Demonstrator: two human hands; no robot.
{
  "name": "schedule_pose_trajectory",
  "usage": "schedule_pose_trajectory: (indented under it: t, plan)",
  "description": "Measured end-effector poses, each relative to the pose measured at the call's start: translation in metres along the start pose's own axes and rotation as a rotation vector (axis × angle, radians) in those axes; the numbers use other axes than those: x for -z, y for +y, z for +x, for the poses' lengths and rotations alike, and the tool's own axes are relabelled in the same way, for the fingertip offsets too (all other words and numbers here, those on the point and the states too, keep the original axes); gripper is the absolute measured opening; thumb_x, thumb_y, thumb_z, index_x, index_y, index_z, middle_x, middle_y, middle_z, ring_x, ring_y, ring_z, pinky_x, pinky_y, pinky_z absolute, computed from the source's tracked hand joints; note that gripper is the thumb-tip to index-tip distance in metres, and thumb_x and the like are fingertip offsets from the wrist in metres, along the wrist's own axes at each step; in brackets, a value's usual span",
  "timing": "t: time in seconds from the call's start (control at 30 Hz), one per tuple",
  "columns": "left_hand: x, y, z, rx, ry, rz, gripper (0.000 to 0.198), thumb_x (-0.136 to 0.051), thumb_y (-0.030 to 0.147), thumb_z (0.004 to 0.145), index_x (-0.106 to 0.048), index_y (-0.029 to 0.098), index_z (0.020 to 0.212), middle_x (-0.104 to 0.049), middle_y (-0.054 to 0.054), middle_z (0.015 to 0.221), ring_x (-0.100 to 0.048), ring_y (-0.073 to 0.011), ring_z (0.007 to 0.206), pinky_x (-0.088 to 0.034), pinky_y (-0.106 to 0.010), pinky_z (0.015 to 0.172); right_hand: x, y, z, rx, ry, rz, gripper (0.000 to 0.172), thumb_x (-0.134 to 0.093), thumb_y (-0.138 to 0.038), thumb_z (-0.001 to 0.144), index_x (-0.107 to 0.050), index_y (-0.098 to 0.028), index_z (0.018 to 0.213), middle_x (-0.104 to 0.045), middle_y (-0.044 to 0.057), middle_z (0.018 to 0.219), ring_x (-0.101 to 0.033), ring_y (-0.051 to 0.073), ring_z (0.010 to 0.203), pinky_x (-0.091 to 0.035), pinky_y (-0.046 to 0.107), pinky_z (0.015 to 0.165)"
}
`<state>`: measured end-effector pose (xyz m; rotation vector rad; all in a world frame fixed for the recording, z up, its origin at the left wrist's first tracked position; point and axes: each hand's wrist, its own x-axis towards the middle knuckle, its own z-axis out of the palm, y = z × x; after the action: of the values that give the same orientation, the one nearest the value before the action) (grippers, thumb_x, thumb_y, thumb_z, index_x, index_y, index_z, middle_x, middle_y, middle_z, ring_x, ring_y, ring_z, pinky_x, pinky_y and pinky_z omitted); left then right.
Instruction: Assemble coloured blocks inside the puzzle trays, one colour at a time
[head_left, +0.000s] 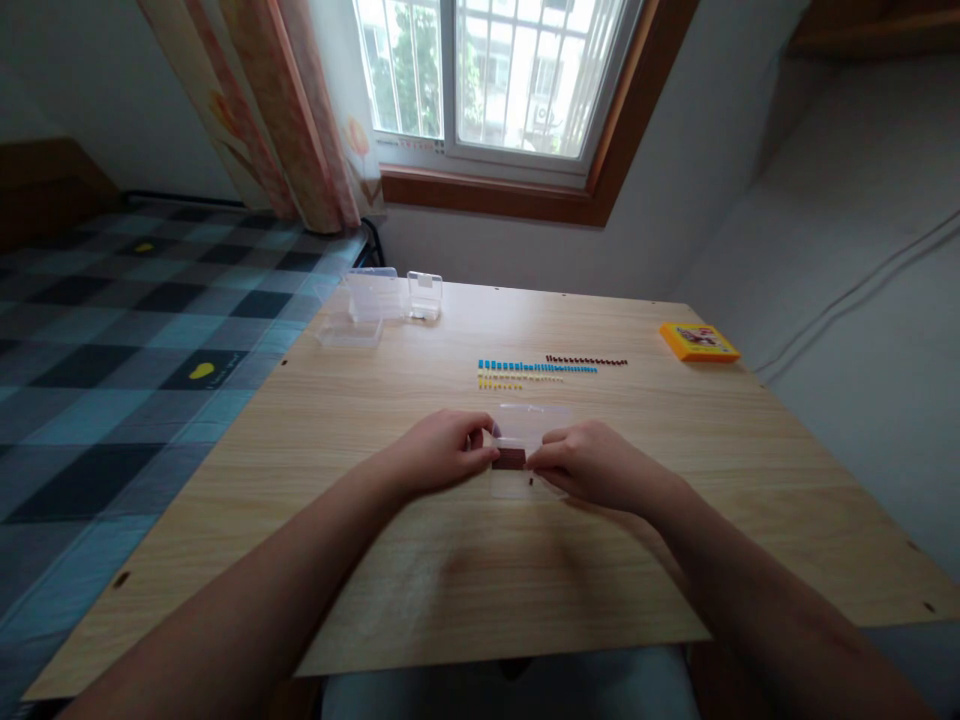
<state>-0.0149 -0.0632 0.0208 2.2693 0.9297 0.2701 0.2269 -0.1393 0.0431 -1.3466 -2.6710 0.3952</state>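
A small clear plastic box [525, 425] with its lid up sits on the wooden table [420, 560] between my hands. Dark brown beads [510, 458] fill part of it. My left hand [442, 450] is curled and grips the box's left side. My right hand [592, 462] is curled at the box's right side, thumb and fingers pinched on its edge. One loose dark bead [531, 482] lies just in front of the box. Behind the box run rows of small beads: blue [536, 367], yellow and pale [517, 380], dark brown [586, 360].
Two more clear plastic boxes, a large one [358, 305] and a small one [424, 295], stand at the table's far left. An orange card box [699, 341] lies at the far right. A bed with a checked cover [135, 330] adjoins the left side. A window and curtain are behind.
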Motion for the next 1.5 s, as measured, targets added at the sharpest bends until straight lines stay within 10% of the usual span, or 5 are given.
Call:
schedule_pose_trajectory:
  t: [0.57,1.03,1.5]
  plan:
    - [0.005,0.000,-0.001,0.003,-0.019,-0.038,0.020,-0.057,0.031,0.090,-0.069,0.020,0.101,-0.070,0.000,0.079,-0.062,-0.0158,0.070,-0.040,-0.025,0.061,0.004,-0.002,-0.002,0.008,-0.044,0.005,0.024,-0.057,-0.016,0.095,-0.079,-0.022,0.086,-0.076,0.003,0.082,-0.062,0.013,0.067,-0.033,0.027,0.063]
    - [-0.006,0.011,-0.001,-0.047,0.295,0.040,0.013,-0.057,0.019,0.092,-0.070,0.019,0.093,-0.073,-0.003,0.086,-0.066,-0.0167,0.075,-0.049,-0.029,0.072,0.001,0.000,-0.001,0.009,-0.032,-0.017,0.024,-0.056,-0.019,0.097,-0.076,-0.021,0.084,-0.075,0.003,0.082,-0.060,0.013,0.066,-0.030,0.028,0.062]
    - [-0.009,0.010,0.000,-0.023,0.279,0.039,0.016,-0.055,0.022,0.096,-0.071,0.020,0.097,-0.076,-0.004,0.094,-0.068,-0.0178,0.080,-0.052,-0.032,0.078,0.002,-0.001,-0.001,0.009,-0.046,-0.002,0.025,-0.055,-0.016,0.093,-0.070,-0.019,0.073,-0.073,0.002,0.076,-0.056,0.012,0.064,-0.030,0.028,0.062]
